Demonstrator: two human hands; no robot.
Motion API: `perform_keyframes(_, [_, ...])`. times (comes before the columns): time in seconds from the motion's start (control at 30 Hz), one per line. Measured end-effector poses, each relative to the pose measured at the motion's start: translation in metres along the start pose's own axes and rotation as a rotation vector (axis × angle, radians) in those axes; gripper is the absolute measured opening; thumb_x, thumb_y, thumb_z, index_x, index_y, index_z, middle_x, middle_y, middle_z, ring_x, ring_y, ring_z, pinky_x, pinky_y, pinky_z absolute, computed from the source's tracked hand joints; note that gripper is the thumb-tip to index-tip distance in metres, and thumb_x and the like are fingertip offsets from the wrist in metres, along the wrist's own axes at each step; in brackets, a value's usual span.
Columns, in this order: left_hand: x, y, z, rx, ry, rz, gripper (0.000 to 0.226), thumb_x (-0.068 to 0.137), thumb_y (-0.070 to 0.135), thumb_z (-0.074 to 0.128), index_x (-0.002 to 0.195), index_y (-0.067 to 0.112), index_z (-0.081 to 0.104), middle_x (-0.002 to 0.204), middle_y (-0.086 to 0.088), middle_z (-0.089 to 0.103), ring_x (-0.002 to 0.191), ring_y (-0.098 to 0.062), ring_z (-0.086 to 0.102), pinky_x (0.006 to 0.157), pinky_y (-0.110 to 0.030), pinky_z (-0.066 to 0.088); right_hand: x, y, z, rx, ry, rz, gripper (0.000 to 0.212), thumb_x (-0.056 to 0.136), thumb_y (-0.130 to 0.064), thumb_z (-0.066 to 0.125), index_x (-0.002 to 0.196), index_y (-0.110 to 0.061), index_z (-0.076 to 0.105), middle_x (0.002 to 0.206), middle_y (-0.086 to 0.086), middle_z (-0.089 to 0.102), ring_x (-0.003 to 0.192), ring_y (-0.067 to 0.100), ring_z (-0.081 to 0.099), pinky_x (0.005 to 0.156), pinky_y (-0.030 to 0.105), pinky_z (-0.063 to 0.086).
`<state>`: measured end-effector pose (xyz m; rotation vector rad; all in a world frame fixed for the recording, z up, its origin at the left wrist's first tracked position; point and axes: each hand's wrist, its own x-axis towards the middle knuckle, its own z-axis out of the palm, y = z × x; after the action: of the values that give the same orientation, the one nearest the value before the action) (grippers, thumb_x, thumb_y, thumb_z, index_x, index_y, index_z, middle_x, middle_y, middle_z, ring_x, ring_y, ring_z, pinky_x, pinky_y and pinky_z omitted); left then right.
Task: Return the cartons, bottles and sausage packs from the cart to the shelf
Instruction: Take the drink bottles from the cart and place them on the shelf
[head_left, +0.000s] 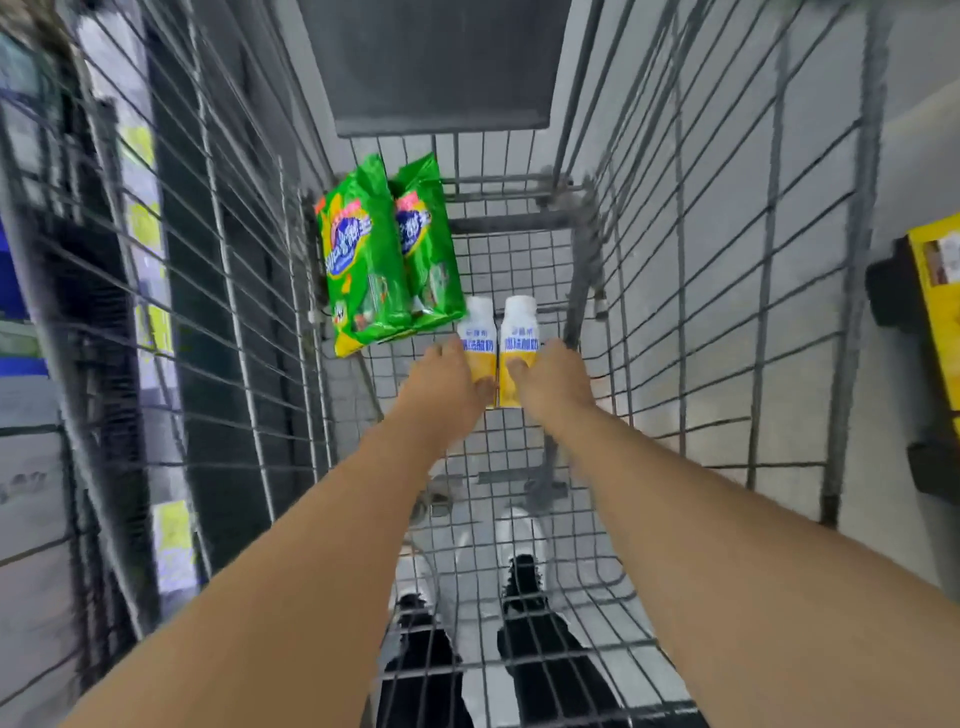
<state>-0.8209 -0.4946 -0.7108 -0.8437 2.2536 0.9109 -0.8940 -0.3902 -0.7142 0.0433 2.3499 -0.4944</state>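
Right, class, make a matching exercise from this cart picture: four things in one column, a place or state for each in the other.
1. left hand
2. right hand
3. green packs
4. white shoes

A. lying at the cart's left wall
B. grips the left bottle
C. under the cart's mesh floor
D. grips the right bottle

Pairs: 1-B, 2-D, 3-A, 4-C

- Even, bright indoor light, no hard shadows or glare
- Motion blur heavy on left shelf and cart wires
- Wide-angle bending at edges
- Centre fairly sharp
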Motion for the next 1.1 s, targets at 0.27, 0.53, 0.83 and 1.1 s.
perform_keyframes(0.27, [0.019,0.014,0.021,-0.576,0.130,-0.264,0.054,0.086,0.035,0.072,0.124,0.006,0.048,0.117,-0.011,0.061,0.100,-0.028,0.061,0.079,-0.037,0.050,0.020,0.000,0.004,-0.013,-0.069,0.037,0.050,0.088,-0.042,0.067,0.119,-0.005,0.056,0.115,0.014,0.063,0.095,0.031,0.064,0.060,0.031,0.046])
perform_keyframes(0.53, [0.001,0.011,0.016,-0.510,-0.069,-0.451,0.052,0.094,0.046,0.059,0.120,0.002,0.057,0.109,-0.010,0.065,0.101,-0.030,0.064,0.075,-0.033,0.048,-0.009,0.009,-0.012,0.018,-0.268,0.000,0.031,0.086,-0.031,0.071,0.104,-0.006,0.065,0.090,0.010,0.067,0.076,0.024,0.065,0.057,0.028,0.048])
perform_keyframes(0.83, [-0.111,0.031,-0.057,-0.718,-0.005,-0.365,0.028,0.086,0.039,0.073,0.086,0.014,0.062,0.073,0.002,0.060,0.060,-0.010,0.055,0.047,-0.020,0.041,-0.098,-0.020,-0.090,-0.137,-0.227,-0.119,0.038,0.085,-0.038,0.072,0.100,-0.010,0.053,0.090,0.005,0.059,0.082,0.023,0.058,0.062,0.031,0.043])
perform_keyframes(1.1, [-0.267,0.032,-0.177,-0.748,0.293,-0.246,0.023,0.076,0.035,0.084,0.075,0.020,0.067,0.077,0.002,0.072,0.065,-0.009,0.067,0.060,-0.020,0.056,-0.220,-0.096,-0.195,-0.229,-0.196,-0.377,0.041,0.084,-0.033,0.073,0.115,-0.011,0.058,0.109,0.012,0.068,0.090,0.026,0.063,0.068,0.031,0.045])
